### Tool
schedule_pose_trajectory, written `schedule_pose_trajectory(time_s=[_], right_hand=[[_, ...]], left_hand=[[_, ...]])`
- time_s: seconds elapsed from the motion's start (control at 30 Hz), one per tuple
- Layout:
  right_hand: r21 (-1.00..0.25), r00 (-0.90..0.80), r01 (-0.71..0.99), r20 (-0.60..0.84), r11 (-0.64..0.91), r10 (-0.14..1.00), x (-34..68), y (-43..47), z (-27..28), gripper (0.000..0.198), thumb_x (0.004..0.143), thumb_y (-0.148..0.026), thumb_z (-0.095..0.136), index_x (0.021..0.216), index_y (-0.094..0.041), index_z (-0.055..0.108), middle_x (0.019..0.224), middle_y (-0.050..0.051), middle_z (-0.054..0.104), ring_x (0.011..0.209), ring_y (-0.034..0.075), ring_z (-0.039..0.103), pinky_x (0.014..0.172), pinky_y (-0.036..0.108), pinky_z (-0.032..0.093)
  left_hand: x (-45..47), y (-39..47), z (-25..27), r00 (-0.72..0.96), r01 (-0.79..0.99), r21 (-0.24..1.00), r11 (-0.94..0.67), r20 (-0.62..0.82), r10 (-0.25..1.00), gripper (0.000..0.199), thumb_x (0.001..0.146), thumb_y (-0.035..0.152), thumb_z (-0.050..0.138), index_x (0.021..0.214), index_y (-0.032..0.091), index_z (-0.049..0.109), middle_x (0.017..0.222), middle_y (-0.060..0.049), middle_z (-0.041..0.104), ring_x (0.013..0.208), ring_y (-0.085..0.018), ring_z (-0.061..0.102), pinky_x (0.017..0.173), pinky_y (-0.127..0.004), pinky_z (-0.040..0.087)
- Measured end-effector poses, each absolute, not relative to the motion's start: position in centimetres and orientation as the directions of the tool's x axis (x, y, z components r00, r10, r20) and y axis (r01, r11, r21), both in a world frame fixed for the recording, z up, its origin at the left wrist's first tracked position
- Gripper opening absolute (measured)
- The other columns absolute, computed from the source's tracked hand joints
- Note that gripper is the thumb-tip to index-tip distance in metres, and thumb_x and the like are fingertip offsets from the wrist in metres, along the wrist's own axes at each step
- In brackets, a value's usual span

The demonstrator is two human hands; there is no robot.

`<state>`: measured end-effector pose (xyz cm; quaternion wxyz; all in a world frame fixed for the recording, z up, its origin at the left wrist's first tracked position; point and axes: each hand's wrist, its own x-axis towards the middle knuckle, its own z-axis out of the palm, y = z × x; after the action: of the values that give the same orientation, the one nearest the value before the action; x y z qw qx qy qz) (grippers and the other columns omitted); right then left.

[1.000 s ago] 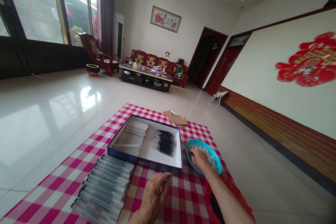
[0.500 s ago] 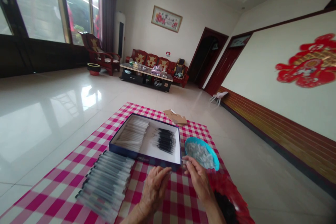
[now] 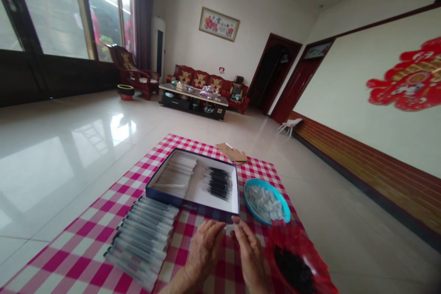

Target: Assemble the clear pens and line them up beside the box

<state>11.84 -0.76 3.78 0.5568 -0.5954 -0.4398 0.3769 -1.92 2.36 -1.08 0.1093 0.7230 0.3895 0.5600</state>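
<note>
Just in front of the box's near edge, my two hands meet at the fingertips. My left hand (image 3: 205, 245) is closed; what lies inside it is mostly hidden. My right hand (image 3: 248, 250) pinches a small clear plastic piece (image 3: 229, 227), which spans the gap to my left fingertips. Beyond them is a shallow dark-blue box (image 3: 210, 212) with a white inside. It holds a row of clear pen barrels (image 3: 177, 174) on the left and a bundle of black pen refills (image 3: 219, 183) on the right. Left of my hands lie many pens (image 3: 143, 239) with dark ends, side by side.
A blue bowl (image 3: 286, 209) of small clear plastic pieces stands right of the box. Nearer me is a red bowl (image 3: 319, 257) with small black parts. Brown cardboard pieces (image 3: 231, 152) lie at the far edge of the checked tablecloth (image 3: 89, 225). A coffee table (image 3: 193, 101) stands farther off.
My right hand has moved from beside the blue bowl leftward and toward me, bringing the small clear piece to my left fingertips. The red bowl is now less covered. My left hand has barely moved.
</note>
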Motion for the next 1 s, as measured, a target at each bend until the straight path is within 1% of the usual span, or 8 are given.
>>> schedule_pose_trajectory(time_s=[0.13, 0.3, 0.43, 0.53, 0.7, 0.8, 0.9, 1.0], right_hand=[[-0.992, 0.316, 0.115, 0.078, 0.043, 0.946, 11.5, -0.6, 3.3, 0.042, 0.079, -0.050, 0.062, 0.109, -0.022, 0.069, 0.118, 0.007, 0.067, 0.117, 0.027, 0.056, 0.100, 0.040, 0.042], [-0.981, 0.318, 0.170, 0.147, 0.096, 0.937, 11.6, -0.3, 3.2, 0.038, 0.078, -0.047, 0.063, 0.104, -0.021, 0.071, 0.113, 0.009, 0.069, 0.111, 0.028, 0.059, 0.097, 0.041, 0.045], [-0.975, 0.317, 0.192, 0.169, 0.111, 0.933, 11.5, -0.4, 3.4, 0.035, 0.079, -0.046, 0.062, 0.102, -0.021, 0.072, 0.110, 0.009, 0.070, 0.107, 0.027, 0.062, 0.092, 0.038, 0.048], [-0.964, 0.287, 0.217, 0.216, 0.156, 0.933, 11.2, -0.5, 3.5, 0.032, 0.082, -0.044, 0.060, 0.100, -0.021, 0.072, 0.104, 0.008, 0.072, 0.101, 0.025, 0.064, 0.088, 0.035, 0.051], [-0.942, 0.280, 0.281, 0.263, 0.183, 0.923, 11.1, -0.5, 3.7, 0.030, 0.083, -0.042, 0.058, 0.098, -0.021, 0.072, 0.102, 0.008, 0.071, 0.100, 0.025, 0.064, 0.088, 0.035, 0.051], [-0.950, 0.286, 0.259, 0.247, 0.173, 0.926, 11.0, -0.5, 3.7, 0.031, 0.081, -0.044, 0.060, 0.097, -0.021, 0.072, 0.102, 0.009, 0.071, 0.100, 0.026, 0.064, 0.088, 0.035, 0.050], [-0.970, 0.304, 0.200, 0.196, 0.139, 0.932, 11.0, -0.5, 3.4, 0.034, 0.079, -0.046, 0.062, 0.098, -0.020, 0.071, 0.102, 0.009, 0.071, 0.099, 0.025, 0.064, 0.088, 0.035, 0.050], [-0.991, 0.353, 0.103, 0.119, 0.088, 0.928, 11.3, -0.3, 2.6, 0.036, 0.078, -0.047, 0.063, 0.098, -0.018, 0.069, 0.094, 0.007, 0.072, 0.088, 0.023, 0.066, 0.079, 0.032, 0.053]], left_hand=[[-2.0, 2.3, -0.6, 0.076, 0.449, 0.582, -0.678, 0.731, 0.678, 0.021, 0.093, 0.022, 0.044, 0.100, 0.020, 0.064, 0.081, -0.005, 0.066, 0.073, -0.017, 0.063, 0.067, -0.029, 0.053], [-2.0, 2.2, -0.6, 0.071, 0.478, 0.548, -0.686, 0.755, 0.652, 0.022, 0.093, 0.021, 0.043, 0.099, 0.020, 0.064, 0.079, -0.005, 0.064, 0.072, -0.017, 0.062, 0.067, -0.029, 0.053], [-1.9, 2.3, -1.1, 0.065, 0.478, 0.523, -0.706, 0.780, 0.622, 0.023, 0.094, 0.021, 0.042, 0.100, 0.019, 0.063, 0.082, -0.006, 0.065, 0.073, -0.017, 0.062, 0.069, -0.030, 0.053], [-2.1, 2.4, -1.3, 0.092, 0.463, 0.542, -0.701, 0.758, 0.646, 0.022, 0.094, 0.022, 0.043, 0.100, 0.020, 0.064, 0.081, -0.006, 0.064, 0.073, -0.017, 0.061, 0.069, -0.029, 0.053], [-2.3, 2.5, -0.7, 0.153, 0.452, 0.575, -0.682, 0.703, 0.694, 0.024, 0.094, 0.022, 0.043, 0.094, 0.020, 0.066, 0.073, -0.004, 0.061, 0.067, -0.016, 0.059, 0.062, -0.026, 0.049], [-2.2, 2.3, -0.3, 0.170, 0.495, 0.574, -0.652, 0.672, 0.721, 0.023, 0.093, 0.023, 0.044, 0.094, 0.020, 0.067, 0.071, -0.003, 0.061, 0.066, -0.017, 0.059, 0.061, -0.026, 0.049], [-2.1, 2.3, -0.5, 0.153, 0.510, 0.565, -0.648, 0.682, 0.715, 0.024, 0.094, 0.023, 0.043, 0.096, 0.019, 0.066, 0.074, -0.005, 0.062, 0.068, -0.017, 0.060, 0.063, -0.027, 0.050], [-2.2, 2.4, -0.8, 0.141, 0.509, 0.551, -0.661, 0.704, 0.696, 0.024, 0.094, 0.024, 0.042, 0.097, 0.018, 0.065, 0.077, -0.005, 0.064, 0.070, -0.017, 0.061, 0.062, -0.025, 0.051]])
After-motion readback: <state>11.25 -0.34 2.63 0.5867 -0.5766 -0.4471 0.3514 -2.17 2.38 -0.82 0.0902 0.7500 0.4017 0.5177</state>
